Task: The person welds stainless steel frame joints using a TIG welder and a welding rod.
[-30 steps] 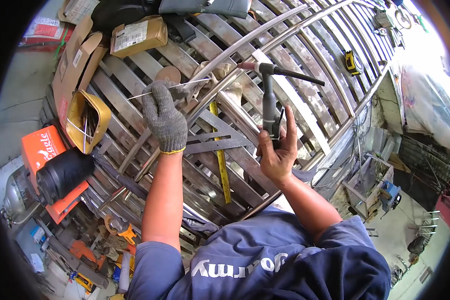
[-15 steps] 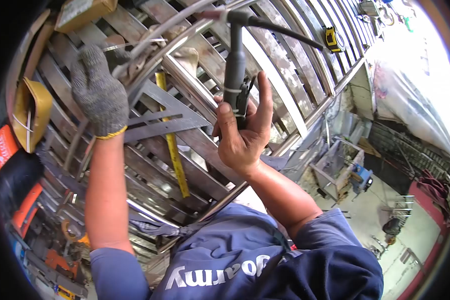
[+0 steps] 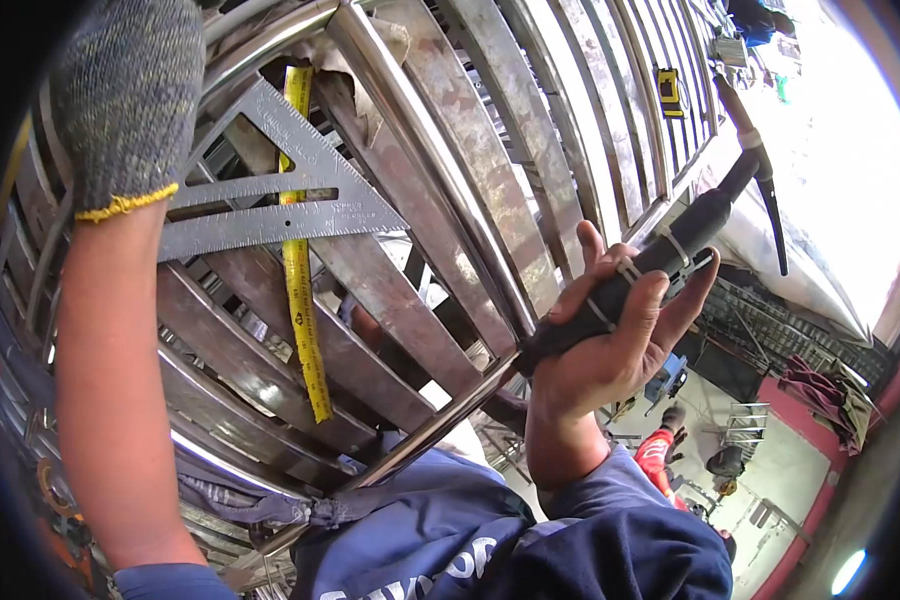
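A black TIG welding torch (image 3: pixel 688 232) with white cable ties round its handle is held in my bare right hand (image 3: pixel 610 335). Its head and long back cap point to the upper right, beyond the frame's edge. My left hand (image 3: pixel 128 100), in a grey knit glove with a yellow cuff, reaches to the top left; its fingers run out of view. Beside the glove, a grey metal speed square (image 3: pixel 260 232) lies on the slats. A yellow measuring tape strip (image 3: pixel 302 330) passes under the square. Polished steel tube (image 3: pixel 440 180) forms a frame on the slats.
Metal slats (image 3: pixel 370 310) with gaps make up the work surface. A yellow-and-black tape measure (image 3: pixel 672 93) sits at the far side. Clear plastic sheeting (image 3: pixel 800 215) hangs at right. Lower right, a person in a red sleeve (image 3: pixel 654 455) is near a metal stool (image 3: pixel 746 425).
My right hand has swung the torch right and down, turning its head from upper left to upper right. My left glove appears higher and larger as the view moved closer. A red-sleeved person has come into view.
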A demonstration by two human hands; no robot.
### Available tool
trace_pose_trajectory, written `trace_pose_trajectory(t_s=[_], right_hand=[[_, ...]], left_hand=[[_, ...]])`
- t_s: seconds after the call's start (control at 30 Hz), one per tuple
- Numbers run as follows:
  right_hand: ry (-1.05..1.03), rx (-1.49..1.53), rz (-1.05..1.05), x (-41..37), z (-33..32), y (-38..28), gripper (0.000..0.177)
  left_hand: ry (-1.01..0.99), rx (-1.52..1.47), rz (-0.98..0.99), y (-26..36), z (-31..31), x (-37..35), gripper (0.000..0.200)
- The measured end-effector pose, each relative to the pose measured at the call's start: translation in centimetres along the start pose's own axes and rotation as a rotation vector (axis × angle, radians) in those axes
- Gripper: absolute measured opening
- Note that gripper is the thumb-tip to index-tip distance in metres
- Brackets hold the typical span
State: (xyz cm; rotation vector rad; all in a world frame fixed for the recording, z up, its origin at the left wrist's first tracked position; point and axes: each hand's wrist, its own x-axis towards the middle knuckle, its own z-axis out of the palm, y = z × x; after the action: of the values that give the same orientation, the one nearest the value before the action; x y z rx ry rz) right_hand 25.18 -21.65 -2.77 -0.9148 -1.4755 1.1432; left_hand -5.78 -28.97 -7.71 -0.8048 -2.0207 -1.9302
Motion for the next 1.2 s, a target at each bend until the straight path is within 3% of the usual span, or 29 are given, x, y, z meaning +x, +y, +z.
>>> trace_pose_trajectory(t_s=[0.27, 0.37, 0.43, 0.5, 0.53, 0.63, 0.7, 0.77, 0.83, 0.97, 1.1, 1.2], right_hand=[[-0.012, 0.051, 0.132, -1.8, -2.5, -1.2, 0.076], [-0.058, -0.075, 0.193, -3.1, -7.1, -3.7, 0.079], [-0.1, -0.141, 0.239, -4.1, -10.1, -6.7, 0.079], [-0.107, -0.252, 0.298, -4.6, -12.5, -10.6, 0.078], [-0.116, -0.32, 0.32, -4.7, -13.2, -12.7, 0.075], [-0.09, -0.227, 0.533, -2.9, -12.5, -20.1, 0.071], [-0.075, -0.104, 0.507, -2.0, -10.8, -22.3, 0.073], [-0.034, 0.0, 0.344, -1.7, -8.6, -21.3, 0.076], [-0.131, 0.031, 0.333, -0.5, -6.3, -20.3, 0.079], [-0.254, 0.162, 0.196, 2.5, -0.9, -12.2, 0.079], [-0.242, 0.115, 0.293, 1.7, 1.4, -5.9, 0.08], [-0.295, 0.112, 0.392, 0.6, 1.6, -3.2, 0.08]], left_hand=[[0.0, 0.048, 0.105, 2.0, 1.7, -0.2, 0.021], [-0.081, 0.225, 0.079, 1.3, 1.1, 0.2, 0.022], [-0.166, 0.424, 0.005, -1.9, 0.5, 1.0, 0.024], [-0.173, 0.345, -0.167, 0.3, 0.5, 1.7, 0.028], [-0.141, 0.162, -0.301, 2.4, 1.0, 1.4, 0.032], [-0.099, 0.308, -0.11, -1.6, 0.9, 1.5, 0.037], [-0.094, 0.08, -0.326, 0.3, 0.4, 1.8, 0.036], [-0.061, -0.126, -0.459, 0.5, 0.4, 2.2, 0.034], [-0.013, -0.269, -0.553, -1.0, 0.3, 2.2, 0.03], [-0.09, -0.32, -0.566, -0.5, 0.7, 1.9, 0.022], [-0.106, -0.407, -0.689, 0.6, 0.6, 2.2, 0.024], [-0.106, -0.268, -0.575, 1.2, 0.9, 2.0, 0.024]])
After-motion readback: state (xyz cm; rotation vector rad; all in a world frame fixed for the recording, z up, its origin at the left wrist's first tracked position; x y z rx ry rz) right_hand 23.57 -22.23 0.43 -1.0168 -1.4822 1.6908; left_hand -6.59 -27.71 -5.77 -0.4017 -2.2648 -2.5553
